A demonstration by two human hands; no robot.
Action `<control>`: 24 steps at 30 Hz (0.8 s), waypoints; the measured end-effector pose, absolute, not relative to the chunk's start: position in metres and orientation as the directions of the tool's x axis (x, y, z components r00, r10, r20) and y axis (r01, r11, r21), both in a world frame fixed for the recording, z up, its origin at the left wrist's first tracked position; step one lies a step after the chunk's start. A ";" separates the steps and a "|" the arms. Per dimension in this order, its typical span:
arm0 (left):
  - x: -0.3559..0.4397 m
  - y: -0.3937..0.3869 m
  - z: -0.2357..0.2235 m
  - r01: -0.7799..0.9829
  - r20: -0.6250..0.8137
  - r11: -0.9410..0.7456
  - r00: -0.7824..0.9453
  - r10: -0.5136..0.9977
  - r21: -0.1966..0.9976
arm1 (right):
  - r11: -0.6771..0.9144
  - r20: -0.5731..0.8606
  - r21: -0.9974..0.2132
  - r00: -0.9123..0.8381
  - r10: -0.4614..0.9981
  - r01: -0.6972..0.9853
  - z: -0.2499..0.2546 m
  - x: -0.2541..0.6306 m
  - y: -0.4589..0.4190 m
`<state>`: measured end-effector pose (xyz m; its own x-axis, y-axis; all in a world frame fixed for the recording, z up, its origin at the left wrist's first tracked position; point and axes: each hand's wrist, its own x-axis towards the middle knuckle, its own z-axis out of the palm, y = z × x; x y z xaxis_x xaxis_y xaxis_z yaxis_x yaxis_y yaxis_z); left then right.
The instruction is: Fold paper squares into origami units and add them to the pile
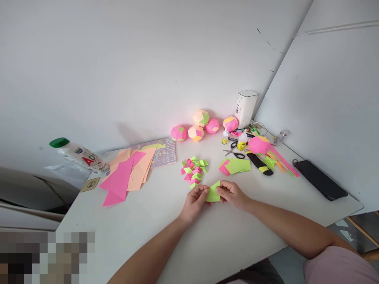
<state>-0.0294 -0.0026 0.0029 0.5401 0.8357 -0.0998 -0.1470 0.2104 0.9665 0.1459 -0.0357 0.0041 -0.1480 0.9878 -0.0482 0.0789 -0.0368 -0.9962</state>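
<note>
As left hand and right hand pinch lime-green angular paper near pink-green folded-paper pile, I expect light, crease-prone; hold edges.

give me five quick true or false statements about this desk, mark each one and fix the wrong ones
1. The left hand and right hand both hold a green paper. True.
2. The scissors are in the right hand. False: the scissors lie on the table.
3. The bottle on the left has a green cap. True.
4. The small folded pieces are all pink. False: the small folded pieces are pink and green.
5. A white container stands near the corner of the walls. True.
</note>
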 end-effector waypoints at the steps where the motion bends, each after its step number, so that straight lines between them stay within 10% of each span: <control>1: -0.029 -0.002 0.003 -0.154 -0.099 0.209 0.527 0.844 0.966 | -0.037 -0.052 -0.994 -0.148 0.988 0.102 0.004 0.146 -0.036; 24: -0.030 0.000 0.001 -0.260 -0.067 0.246 0.549 0.833 0.934 | -0.057 -0.096 -0.990 -0.314 0.945 0.133 0.007 0.150 -0.036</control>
